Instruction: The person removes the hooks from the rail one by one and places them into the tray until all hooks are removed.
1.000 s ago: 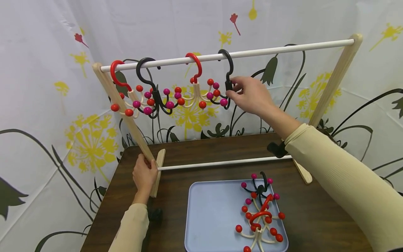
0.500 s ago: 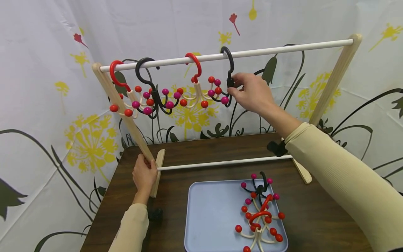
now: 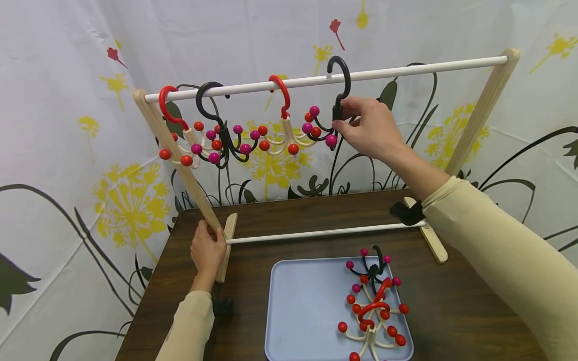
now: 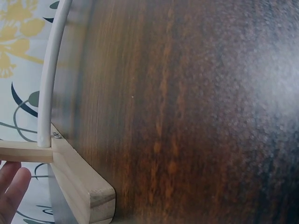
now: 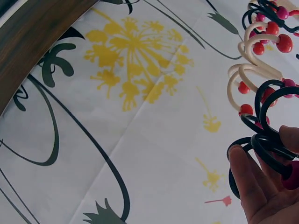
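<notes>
The tray (image 3: 307,306) holds hangers (image 3: 374,307) (right hand (image 3: 372,128) pinching a black hanger (image 3: 337,113), left hand (image 3: 207,250) gripping the upright (image 3: 194,193)).

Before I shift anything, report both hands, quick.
Left hand: closed, gripping the wooden upright near its foot.
Right hand: closed, pinching the neck of the black hanger with magenta balls.

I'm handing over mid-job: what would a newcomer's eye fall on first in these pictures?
Most likely the three ball-tipped hangers hung on the left half of the white top rail in the head view. Next is the black hanger the right grip holds at that rail. Below, more hangers lie bunched along the right side of the blue tray.
</notes>
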